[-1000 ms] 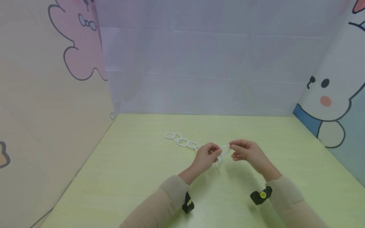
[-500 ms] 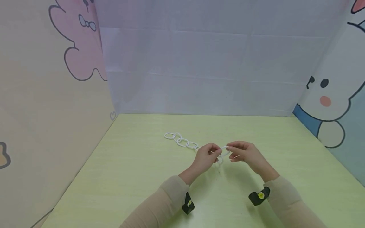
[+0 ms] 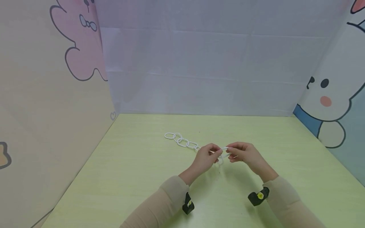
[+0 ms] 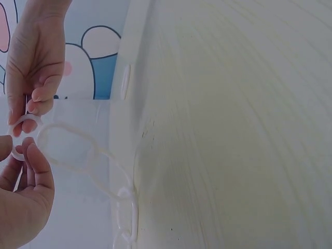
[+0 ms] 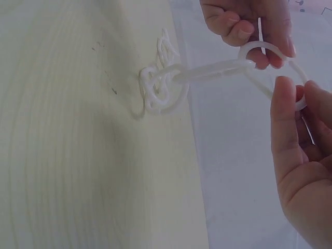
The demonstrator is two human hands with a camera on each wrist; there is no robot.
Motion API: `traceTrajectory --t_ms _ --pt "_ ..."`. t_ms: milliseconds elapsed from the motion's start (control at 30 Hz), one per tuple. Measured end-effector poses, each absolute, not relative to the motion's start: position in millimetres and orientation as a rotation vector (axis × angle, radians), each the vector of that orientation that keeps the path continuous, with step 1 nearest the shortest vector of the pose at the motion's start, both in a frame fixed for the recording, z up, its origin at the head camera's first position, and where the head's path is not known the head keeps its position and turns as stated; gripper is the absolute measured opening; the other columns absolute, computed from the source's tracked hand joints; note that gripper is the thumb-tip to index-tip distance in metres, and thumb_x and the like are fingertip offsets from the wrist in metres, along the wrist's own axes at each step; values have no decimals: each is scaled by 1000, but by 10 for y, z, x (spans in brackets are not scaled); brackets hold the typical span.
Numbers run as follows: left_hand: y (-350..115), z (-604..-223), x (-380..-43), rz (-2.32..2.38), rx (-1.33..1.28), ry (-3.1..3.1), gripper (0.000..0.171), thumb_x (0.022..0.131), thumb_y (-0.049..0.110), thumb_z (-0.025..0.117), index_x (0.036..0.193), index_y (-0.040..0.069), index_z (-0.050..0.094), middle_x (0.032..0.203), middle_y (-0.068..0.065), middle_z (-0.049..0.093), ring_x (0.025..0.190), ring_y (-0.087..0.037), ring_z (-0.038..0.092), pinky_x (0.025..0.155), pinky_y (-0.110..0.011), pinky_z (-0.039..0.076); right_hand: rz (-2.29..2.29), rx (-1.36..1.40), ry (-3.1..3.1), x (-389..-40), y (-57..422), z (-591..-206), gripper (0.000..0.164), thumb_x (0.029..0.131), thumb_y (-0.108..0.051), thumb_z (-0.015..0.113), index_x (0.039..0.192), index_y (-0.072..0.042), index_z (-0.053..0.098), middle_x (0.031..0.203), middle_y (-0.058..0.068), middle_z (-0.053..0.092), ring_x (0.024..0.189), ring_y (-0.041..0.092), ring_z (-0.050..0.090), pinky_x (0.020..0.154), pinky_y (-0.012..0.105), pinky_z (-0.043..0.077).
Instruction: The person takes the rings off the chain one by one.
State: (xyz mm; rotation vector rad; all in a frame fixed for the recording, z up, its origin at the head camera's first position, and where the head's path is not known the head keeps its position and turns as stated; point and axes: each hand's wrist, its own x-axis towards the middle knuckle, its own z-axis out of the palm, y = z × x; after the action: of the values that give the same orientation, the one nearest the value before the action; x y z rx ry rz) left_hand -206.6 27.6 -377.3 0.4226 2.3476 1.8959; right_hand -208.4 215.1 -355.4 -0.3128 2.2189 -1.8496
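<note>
A white plastic chain lies on the table, its near end raised between the two hands. My left hand pinches a white chain link between thumb and fingers. Close on its right, my right hand pinches the end of the same link with thumb and forefinger. In the left wrist view, further joined links hang from the held one down to the tabletop. The fingertips hide parts of the held link. Below the hands, in the right wrist view, several links are bunched on the wood.
The pale yellow-green table meets a white back sheet at its far edge. Side panels bear a pink cartoon figure on the left and a white one on the right. Each sleeve carries a black wrist camera.
My right hand has moved slightly left and down, closer to the left hand, and the held link has tilted flatter. The left hand and the chain on the table have stayed put.
</note>
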Motion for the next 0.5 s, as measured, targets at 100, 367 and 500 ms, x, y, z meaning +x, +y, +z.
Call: traceTrajectory --t_ms 100,367,500 --pt "274 -3766 -2067 1902 412 2340 19 93 23 57 95 5 63 82 2 58 60 -8 56 54 -22 47 -1846 -307 2232 -2081 2155 -3548 39 91 -15 59 113 17 51 97 20 61 74 16 62 71 32 53" --pt "281 -3789 -2086 1925 353 2328 25 98 20 47 99 1 63 79 -15 60 59 -8 53 54 -21 45 -1847 -305 2248 -2086 2173 -3547 39 92 -14 58 114 17 50 90 8 63 73 15 62 70 31 53" --pt "285 -3810 -2097 1920 348 2337 24 98 18 45 99 2 63 76 -17 60 57 -7 53 52 -20 45 -1853 -306 2244 -2088 2173 -3551 39 92 -14 58 114 18 50 90 7 63 73 15 62 70 31 53"
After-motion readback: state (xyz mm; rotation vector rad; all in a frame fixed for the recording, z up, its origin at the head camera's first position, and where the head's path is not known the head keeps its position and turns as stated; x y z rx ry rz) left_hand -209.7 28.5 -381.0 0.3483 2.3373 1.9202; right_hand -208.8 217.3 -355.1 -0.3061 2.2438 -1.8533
